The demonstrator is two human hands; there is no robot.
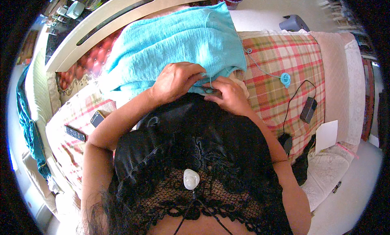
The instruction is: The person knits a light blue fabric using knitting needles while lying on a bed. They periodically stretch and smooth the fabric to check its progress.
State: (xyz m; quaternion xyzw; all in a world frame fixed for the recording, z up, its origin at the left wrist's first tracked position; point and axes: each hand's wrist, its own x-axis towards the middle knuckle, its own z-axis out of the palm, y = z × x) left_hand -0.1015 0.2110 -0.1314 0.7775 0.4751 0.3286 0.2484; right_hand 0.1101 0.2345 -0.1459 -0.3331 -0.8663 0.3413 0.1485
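Note:
A large turquoise knitted or crocheted cloth [179, 43] lies spread over my lap, its near edge bunched between my hands. My left hand [179, 79] rests on that edge, its fingers bent down and pinching the fabric. Close to its right, my right hand [228, 93] grips the edge of the cloth, with a strand of turquoise yarn running down at its fingers. Any small tool between the fingers is too hidden to tell. From the cloth's right side a yarn strand curls across the plaid blanket to a small turquoise yarn ball [285, 79].
On the plaid blanket [265, 58] to the right lie a black power adapter [308, 110] with its cord and a white sheet of paper [326, 135]. At left are a remote control [75, 133] and a phone [97, 118]. A pale slotted board [122, 15] stands beyond the cloth.

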